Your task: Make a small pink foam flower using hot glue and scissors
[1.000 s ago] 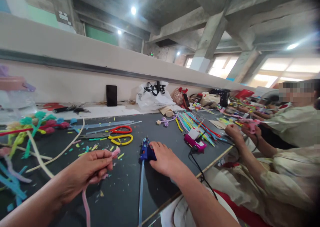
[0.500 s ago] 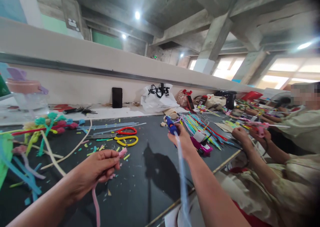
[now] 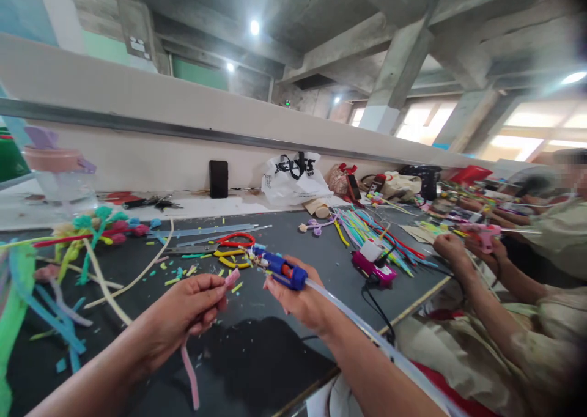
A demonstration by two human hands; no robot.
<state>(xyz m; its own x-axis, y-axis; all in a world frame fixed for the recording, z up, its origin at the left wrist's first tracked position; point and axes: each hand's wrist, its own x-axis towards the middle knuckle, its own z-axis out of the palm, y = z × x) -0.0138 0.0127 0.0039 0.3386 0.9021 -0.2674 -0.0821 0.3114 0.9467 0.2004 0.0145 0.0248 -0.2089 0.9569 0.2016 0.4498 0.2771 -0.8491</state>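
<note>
My left hand [image 3: 195,304] pinches a pink pipe cleaner [image 3: 191,377], its curled end poking out past the fingertips and its tail hanging below. In my right hand [image 3: 305,298] is a blue hot glue gun [image 3: 279,268], with a long clear glue stick [image 3: 353,319] running out of its back over my forearm. The nozzle points left, above the scissors and apart from the pink piece. Red-and-yellow-handled scissors [image 3: 236,241] lie behind my hands, partly covered by the gun's tip. Small cut scraps are scattered around them.
Coloured pipe cleaners [image 3: 367,233] and a purple power strip [image 3: 373,269] lie to the right. Fuzzy flower pieces [image 3: 98,221] and a water bottle [image 3: 64,178] are at left. A phone [image 3: 219,179] leans on the partition. A co-worker [image 3: 513,307] sits at right holding a pink glue gun [image 3: 486,236].
My right hand has swung the glue gun left and nearer, turning its nozzle towards my left hand. My left hand keeps its pinch on the pink pipe cleaner.
</note>
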